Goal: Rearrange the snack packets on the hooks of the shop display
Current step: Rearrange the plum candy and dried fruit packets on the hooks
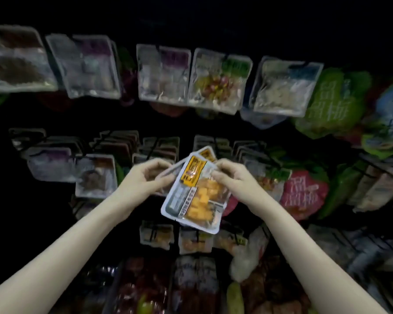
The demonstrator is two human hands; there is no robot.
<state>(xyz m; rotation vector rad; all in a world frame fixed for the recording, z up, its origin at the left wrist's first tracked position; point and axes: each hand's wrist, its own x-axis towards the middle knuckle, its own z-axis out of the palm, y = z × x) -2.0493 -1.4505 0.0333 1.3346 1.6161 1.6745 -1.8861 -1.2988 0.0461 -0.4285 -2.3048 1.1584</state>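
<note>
I hold a clear snack packet (195, 196) with an orange-yellow label and yellow cubes in front of the middle row of hooks. A second packet of the same kind sits right behind it, its orange corner showing at the top. My left hand (149, 177) pinches the packets' upper left edge. My right hand (230, 175) pinches the upper right edge near the hang hole. The hook behind the packets is hidden by them.
A top row of clear packets (220, 80) hangs above. The middle row of packets on black hooks (95, 175) runs left and right of my hands. Green (334, 100) and red (304, 193) bags hang at the right. More packets (195, 241) lie below.
</note>
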